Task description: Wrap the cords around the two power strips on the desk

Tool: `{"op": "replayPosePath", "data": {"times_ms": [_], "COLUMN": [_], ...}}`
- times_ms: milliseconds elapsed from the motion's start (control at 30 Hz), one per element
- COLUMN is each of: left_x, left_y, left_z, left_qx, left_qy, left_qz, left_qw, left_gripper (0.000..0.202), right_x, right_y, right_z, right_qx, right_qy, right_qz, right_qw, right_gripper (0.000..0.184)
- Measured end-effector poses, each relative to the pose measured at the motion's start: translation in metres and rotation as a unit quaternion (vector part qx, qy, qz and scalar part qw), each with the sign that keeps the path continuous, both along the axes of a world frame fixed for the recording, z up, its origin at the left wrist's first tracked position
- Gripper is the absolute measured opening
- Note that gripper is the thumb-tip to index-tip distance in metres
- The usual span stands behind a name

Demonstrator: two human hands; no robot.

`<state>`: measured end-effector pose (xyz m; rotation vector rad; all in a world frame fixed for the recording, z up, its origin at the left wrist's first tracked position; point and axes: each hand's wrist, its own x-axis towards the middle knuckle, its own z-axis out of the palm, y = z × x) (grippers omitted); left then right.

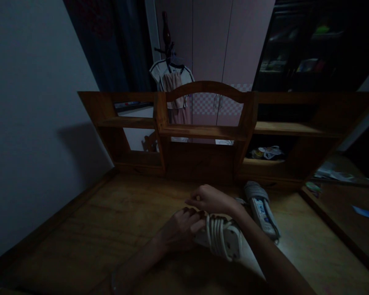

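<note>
My left hand (183, 229) is wrapped round one end of a white power strip (233, 239), low over the wooden surface. Several turns of the strip's pale cord (217, 235) are wound about its middle. Just above and beyond the left hand, my right hand (210, 198) is closed with curled fingers; what sits in them is hidden. The right forearm crosses in front of part of the scene to the right. Beyond it lies a second power strip (263, 215), its cord (255, 190) coiled round the far end.
A wooden shelf unit (203, 131) stands along the far edge of the wooden surface (126, 205). A plastic bag (272, 152) rests in its right compartment. The wall (49, 123) borders the left side. At right, a blue item (365, 213) lies beyond a raised edge.
</note>
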<state>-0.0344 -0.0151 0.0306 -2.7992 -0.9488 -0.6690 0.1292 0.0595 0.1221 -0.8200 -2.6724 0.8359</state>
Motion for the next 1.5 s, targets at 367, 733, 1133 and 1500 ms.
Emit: {"op": "replayPosePath", "data": {"times_ms": [367, 733, 1133, 1500], "left_x": [-0.004, -0.004, 0.007, 0.001], "left_y": [0.001, 0.002, 0.013, 0.025], "left_z": [-0.014, -0.012, -0.008, -0.01], "left_qx": [0.011, 0.032, -0.261, -0.22], "left_qy": [-0.085, -0.172, -0.533, -0.566], "left_qz": [0.009, 0.008, 0.213, 0.253], "left_qw": [0.996, 0.984, 0.776, 0.753], "left_gripper": [0.059, 0.083, 0.08, 0.074], "right_x": [0.002, 0.008, 0.026, -0.019], "right_y": [0.011, 0.024, 0.034, 0.001], "right_z": [-0.009, -0.011, 0.001, -0.02], "right_qx": [-0.053, 0.13, 0.11, 0.087], "right_qy": [0.009, 0.096, 0.181, 0.242], "right_qz": [0.0, -0.131, -0.177, -0.133], "right_qw": [0.999, 0.978, 0.961, 0.957], "right_gripper": [0.047, 0.035, 0.041, 0.091]}}
